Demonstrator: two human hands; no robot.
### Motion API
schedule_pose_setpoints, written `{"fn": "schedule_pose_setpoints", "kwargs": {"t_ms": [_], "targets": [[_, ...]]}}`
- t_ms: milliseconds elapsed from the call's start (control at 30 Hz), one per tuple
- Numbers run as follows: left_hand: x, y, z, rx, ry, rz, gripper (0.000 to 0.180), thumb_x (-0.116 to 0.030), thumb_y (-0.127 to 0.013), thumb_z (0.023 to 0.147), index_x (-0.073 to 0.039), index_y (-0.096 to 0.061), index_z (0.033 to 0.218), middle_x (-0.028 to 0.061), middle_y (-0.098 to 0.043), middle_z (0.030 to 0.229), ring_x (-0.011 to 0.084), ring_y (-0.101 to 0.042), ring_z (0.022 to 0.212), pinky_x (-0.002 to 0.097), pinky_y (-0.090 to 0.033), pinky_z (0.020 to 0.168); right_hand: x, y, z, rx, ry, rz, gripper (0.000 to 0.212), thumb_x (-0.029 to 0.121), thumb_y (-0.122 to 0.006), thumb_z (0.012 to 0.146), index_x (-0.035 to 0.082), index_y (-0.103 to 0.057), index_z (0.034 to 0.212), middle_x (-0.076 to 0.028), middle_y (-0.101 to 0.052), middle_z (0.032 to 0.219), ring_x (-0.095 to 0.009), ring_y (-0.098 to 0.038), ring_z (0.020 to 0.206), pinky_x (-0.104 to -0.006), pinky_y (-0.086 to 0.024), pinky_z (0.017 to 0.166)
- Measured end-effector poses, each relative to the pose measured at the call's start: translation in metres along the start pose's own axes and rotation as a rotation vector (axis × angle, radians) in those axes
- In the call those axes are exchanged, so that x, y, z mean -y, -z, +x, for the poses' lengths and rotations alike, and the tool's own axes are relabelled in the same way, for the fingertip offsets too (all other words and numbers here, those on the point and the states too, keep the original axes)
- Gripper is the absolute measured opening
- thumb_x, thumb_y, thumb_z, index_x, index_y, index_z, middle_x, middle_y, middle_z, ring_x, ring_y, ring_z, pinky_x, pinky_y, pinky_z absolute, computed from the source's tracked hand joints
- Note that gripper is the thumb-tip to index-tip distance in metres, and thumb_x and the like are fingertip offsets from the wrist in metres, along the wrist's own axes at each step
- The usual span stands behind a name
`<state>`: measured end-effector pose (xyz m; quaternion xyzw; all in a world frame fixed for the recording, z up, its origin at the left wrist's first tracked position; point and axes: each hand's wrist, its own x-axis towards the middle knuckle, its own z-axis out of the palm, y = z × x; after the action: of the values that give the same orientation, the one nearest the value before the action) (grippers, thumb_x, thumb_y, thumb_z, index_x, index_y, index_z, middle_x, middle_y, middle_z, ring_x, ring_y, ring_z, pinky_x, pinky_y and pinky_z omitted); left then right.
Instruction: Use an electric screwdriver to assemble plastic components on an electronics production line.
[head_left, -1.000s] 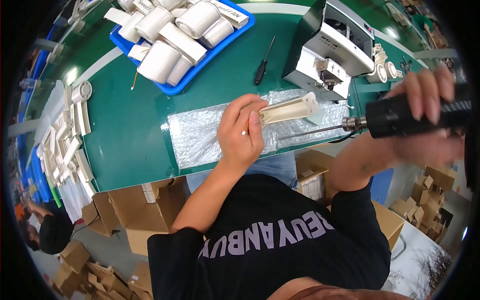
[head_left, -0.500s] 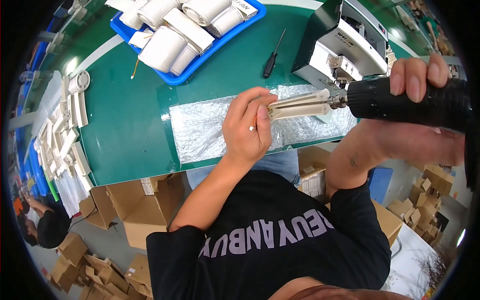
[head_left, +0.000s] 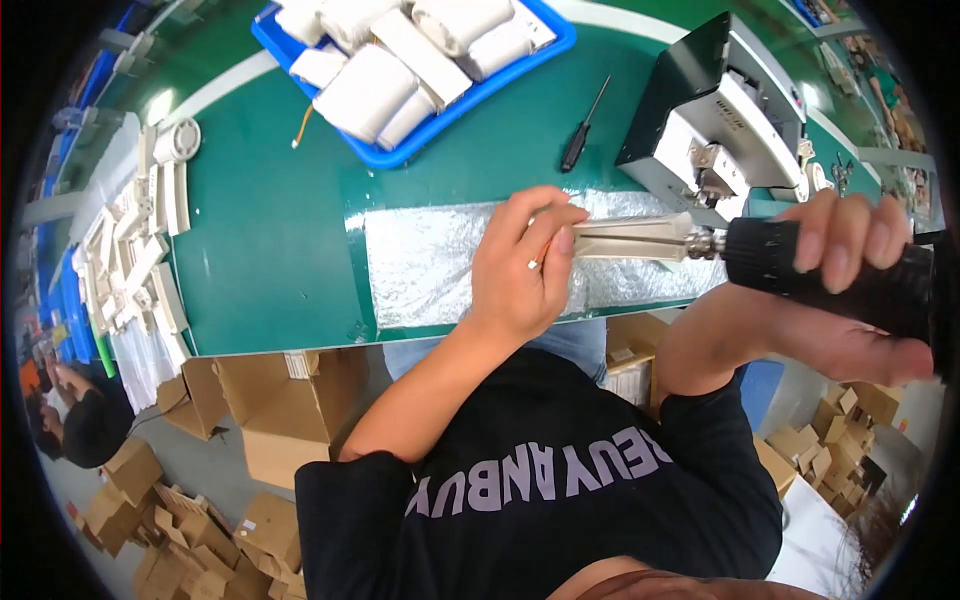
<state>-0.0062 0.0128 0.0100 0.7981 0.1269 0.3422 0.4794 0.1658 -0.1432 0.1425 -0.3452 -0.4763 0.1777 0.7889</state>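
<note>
Head camera: left hand (head_left: pixel 525 262) pinches the white plastic housing (head_left: pixel 632 249) over the bubble wrap (head_left: pixel 425 265), right hand (head_left: pixel 850 262) grips the black power screwdriver (head_left: pixel 762 257), which could skid if that pinch lets the housing twist!

Between left fingers (head_left: pixel 555 219): white part (head_left: pixel 635 239), smooth plastic, low sheen. Under right fingers (head_left: pixel 848 240): power driver (head_left: pixel 765 255), matt black casing; chuck (head_left: pixel 706 245), left of those fingers, shiny bare metal. Beneath left fingers: wrapping sheet (head_left: pixel 425 265), crinkled glossy plastic film, silvery. Left of them: tabletop (head_left: pixel 265 230), smooth green, some glare. Beyond left fingers: tray (head_left: pixel 450 119), glossy blue plastic; cups (head_left: pixel 370 95), smooth white plastic. Beyond right fingers: machine (head_left: pixel 745 110), silvery metal-looking face. Bodyward of left fingers: shirt (head_left: pixel 560 400), matt black cloth; boxes (head_left: pixel 285 457), dull brown cardboard.
</note>
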Motion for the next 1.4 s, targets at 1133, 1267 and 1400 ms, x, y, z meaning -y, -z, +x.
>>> {"fn": "schedule_pose_setpoints", "kwargs": {"t_ms": [1133, 1267, 1400], "targets": [[-0.019, 0.118, 0.266, 0.229, 0.119, 0.995, 0.070, -0.064, -0.066, 0.077, -0.005, -0.066, 0.115, 0.0136, -0.067, 0.110, 0.0294, -0.065, 0.099, 0.0384, -0.052, 0.084, 0.039, 0.012, 0.013, -0.676, 0.303, -0.822, 0.071, 0.053, -0.042, 0.095, -0.009, -0.037, 0.127, -0.028, -0.055, 0.092, -0.019, -0.054, 0.060, -0.0237, -0.043, 0.051], [0.000, 0.165, 0.169, -0.086, 0.241, 0.769, 0.064, -0.052, -0.077, 0.073, -0.004, -0.062, 0.114, 0.0131, -0.063, 0.098, 0.0264, -0.064, 0.084, 0.0383, -0.052, 0.074, 0.040, 0.004, 0.018, -0.555, 0.310, -0.779, 0.062, 0.034, -0.040, 0.095, -0.009, -0.029, 0.138, -0.030, -0.054, 0.103, -0.021, -0.057, 0.064, -0.0263, -0.048, 0.059], [-0.005, 0.130, 0.102, -0.147, 0.089, 0.859, 0.072, -0.046, -0.085, 0.067, -0.004, -0.059, 0.119, 0.0125, -0.059, 0.108, 0.0265, -0.061, 0.097, 0.0370, -0.052, 0.080, 0.034, 0.001, 0.015, -0.396, 0.319, -0.588, 0.063, 0.034, -0.047, 0.093, -0.008, -0.029, 0.136, -0.028, -0.053, 0.103, -0.022, -0.056, 0.065, -0.0294, -0.048, 0.059]]}}
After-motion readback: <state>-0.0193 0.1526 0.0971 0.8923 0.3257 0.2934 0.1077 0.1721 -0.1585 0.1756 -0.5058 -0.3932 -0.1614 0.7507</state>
